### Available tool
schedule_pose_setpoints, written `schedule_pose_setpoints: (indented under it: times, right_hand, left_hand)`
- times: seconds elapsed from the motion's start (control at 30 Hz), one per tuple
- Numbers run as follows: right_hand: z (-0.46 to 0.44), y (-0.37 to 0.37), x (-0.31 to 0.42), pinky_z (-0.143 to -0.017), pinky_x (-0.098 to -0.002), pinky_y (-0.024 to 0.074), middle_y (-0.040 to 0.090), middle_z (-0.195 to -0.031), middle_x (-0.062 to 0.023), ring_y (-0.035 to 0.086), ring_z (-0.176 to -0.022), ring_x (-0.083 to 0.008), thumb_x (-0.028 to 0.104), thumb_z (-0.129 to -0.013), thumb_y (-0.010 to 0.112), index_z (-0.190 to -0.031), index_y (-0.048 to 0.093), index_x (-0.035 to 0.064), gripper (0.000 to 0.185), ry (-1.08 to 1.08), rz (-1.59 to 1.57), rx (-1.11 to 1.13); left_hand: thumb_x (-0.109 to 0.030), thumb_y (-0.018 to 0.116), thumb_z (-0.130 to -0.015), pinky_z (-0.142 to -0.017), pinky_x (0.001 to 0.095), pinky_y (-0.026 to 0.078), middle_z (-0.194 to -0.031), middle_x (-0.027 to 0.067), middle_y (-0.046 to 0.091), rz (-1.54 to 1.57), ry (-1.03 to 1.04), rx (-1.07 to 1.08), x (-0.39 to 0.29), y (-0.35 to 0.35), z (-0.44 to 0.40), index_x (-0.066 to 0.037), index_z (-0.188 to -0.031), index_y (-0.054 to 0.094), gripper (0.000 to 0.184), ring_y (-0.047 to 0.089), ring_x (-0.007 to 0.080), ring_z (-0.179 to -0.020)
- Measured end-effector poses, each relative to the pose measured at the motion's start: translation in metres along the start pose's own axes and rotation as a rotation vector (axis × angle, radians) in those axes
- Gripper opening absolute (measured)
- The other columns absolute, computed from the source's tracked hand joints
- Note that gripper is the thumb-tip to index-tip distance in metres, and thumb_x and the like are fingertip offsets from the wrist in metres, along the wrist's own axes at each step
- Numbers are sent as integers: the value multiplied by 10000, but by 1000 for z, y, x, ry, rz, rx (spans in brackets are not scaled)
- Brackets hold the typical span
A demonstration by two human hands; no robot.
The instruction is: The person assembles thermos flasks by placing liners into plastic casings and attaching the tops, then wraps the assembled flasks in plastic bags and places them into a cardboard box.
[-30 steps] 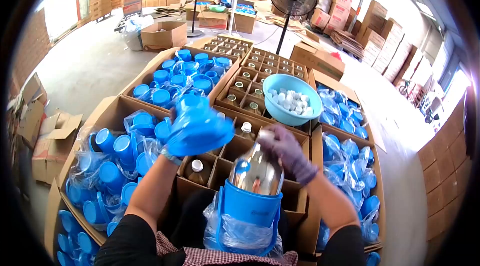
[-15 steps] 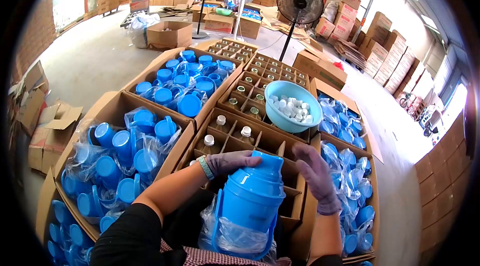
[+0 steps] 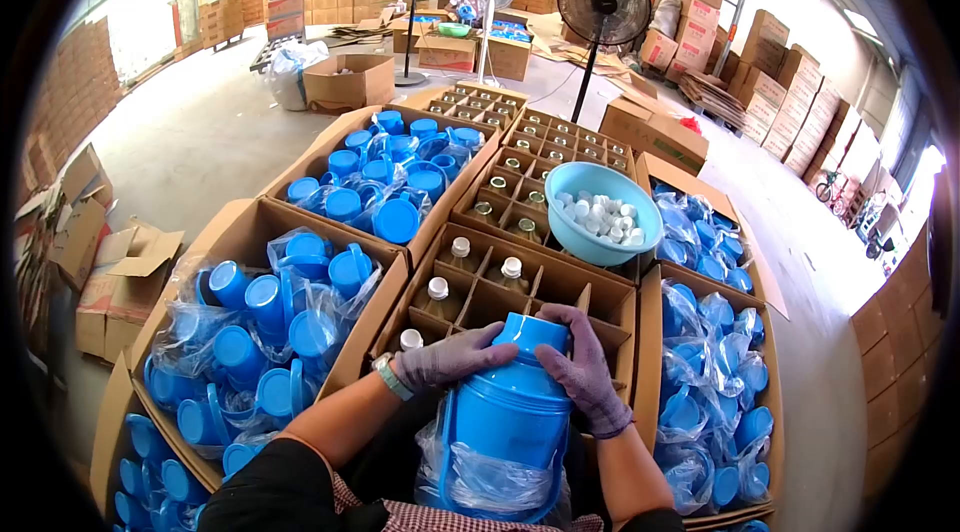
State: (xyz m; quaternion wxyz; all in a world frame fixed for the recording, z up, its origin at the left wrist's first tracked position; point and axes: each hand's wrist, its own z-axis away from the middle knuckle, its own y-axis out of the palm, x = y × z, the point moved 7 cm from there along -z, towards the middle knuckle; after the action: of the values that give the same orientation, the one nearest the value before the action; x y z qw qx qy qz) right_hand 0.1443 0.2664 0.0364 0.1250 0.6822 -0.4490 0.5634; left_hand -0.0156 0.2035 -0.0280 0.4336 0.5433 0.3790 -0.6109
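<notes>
A blue flask (image 3: pixel 510 412) with a narrower blue top stands upright at my lap, its lower part in clear plastic wrap and a blue handle hanging around it. My left hand (image 3: pixel 455 356), gloved in grey-purple, grips the left side of the blue top. On the right side of that top, my right hand (image 3: pixel 588 367) has its gloved fingers wrapped round. Just beyond is a divided carton (image 3: pixel 628 332) with white-capped bottles (image 3: pixel 438 294) in some compartments. A light-blue basin (image 3: pixel 570 237) of white caps (image 3: pixel 600 217) rests on the cartons.
Cartons of blue flask parts in plastic lie at left (image 3: pixel 245 347), back left (image 3: pixel 375 172) and right (image 3: pixel 705 382). Behind the basin is a divided carton of bottles (image 3: pixel 515 164). Fans (image 3: pixel 603 2) and stacked boxes stand farther back.
The blue top, first in my left hand, went over the silvery bottle in the flask body. My right hand, open and apart half a second ago, has closed on the top.
</notes>
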Motion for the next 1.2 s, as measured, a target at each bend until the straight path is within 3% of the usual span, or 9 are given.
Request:
schedule_pose_setpoints:
  times: [0.33, 0.47, 0.5, 0.57, 0.67, 0.77, 0.97, 1.1, 1.2]
  right_hand:
    - [16, 10, -64, -1186, -431, 348, 534, -1470, -134, 476, -1389, -268, 492, -849, 802, -1445, 483, 28, 820, 62, -771, -11]
    - [22, -5, -59, -1138, -410, 407, 555, -1426, -153, 524, -1326, -271, 427, -875, 816, -1530, 395, 30, 874, 77, -664, -145]
    - [33, -18, -50, -1096, -401, 446, 578, -1361, -155, 551, -1277, -269, 310, -889, 800, -1462, 492, 24, 711, 38, -583, -295]
    - [57, -32, -1, -1072, -445, 472, 595, -1286, -156, 578, -1231, -304, 206, -852, 786, -1334, 622, 30, 538, -252, 33, -394]
    - [85, 12, 67, -1075, -495, 476, 608, -1217, -166, 590, -1202, -352, 134, -802, 776, -1208, 702, 49, 422, -261, 496, -268]
    - [96, 20, 71, -1064, -526, 478, 615, -1174, -172, 595, -1177, -389, 127, -786, 796, -1222, 703, 70, 450, -228, 528, -306]
    - [113, -8, -58, -799, -269, 477, 633, -945, -64, 576, -893, -119, 98, -1021, 570, -1029, 639, -5, 124, 60, -242, -504]
    - [88, 4, -89, -730, -283, 463, 582, -858, -22, 534, -792, -110, 238, -1060, 531, -905, 590, 56, 246, 361, -605, -351]
    - [97, -10, -67, -845, -330, 486, 639, -1011, -70, 613, -946, -185, 275, -1041, 554, -995, 659, 55, 248, 265, -541, -407]
  left_hand:
    - [-679, 520, -981, -1004, 431, 507, -1237, 294, 663, -603, -78, -345, -41, 20, 22, 70, -1393, 487, 856, 664, 362, -1183]
    - [-527, 492, -1063, -987, 395, 524, -1210, 239, 692, -344, 213, -291, -4, -11, 8, 67, -1383, 520, 675, 676, 313, -1153]
    - [-446, 440, -1104, -969, 352, 522, -1244, 146, 702, 160, 248, -200, 15, -13, 1, 32, -1358, 567, 557, 669, 221, -1148]
    - [-448, 460, -1106, -983, 300, 507, -1247, 85, 695, 402, 161, -225, 43, -16, 12, -6, -1342, 594, 519, 641, 135, -1147]
    - [-485, 488, -1092, -1002, 285, 497, -1225, 78, 696, 117, 177, -408, 43, -2, 26, -29, -1315, 615, 524, 628, 117, -1149]
    - [-408, 548, -1077, -1000, 294, 485, -1120, 41, 672, 560, 190, -492, 67, 8, 35, -34, -1244, 672, 428, 620, 135, -1066]
    - [-438, 732, -933, -1082, 440, 426, -1074, 89, 599, -246, 585, -584, -40, 45, 80, -39, -1015, 763, 409, 597, 263, -1118]
    - [-468, 794, -828, -951, 465, 482, -1072, 109, 605, -1025, 564, -564, -99, 107, 72, -81, -1133, 738, 496, 593, 324, -1056]
    - [-487, 716, -913, -983, 438, 491, -1118, 142, 664, -774, 629, -541, -62, 56, 73, -34, -1185, 688, 529, 634, 304, -1040]
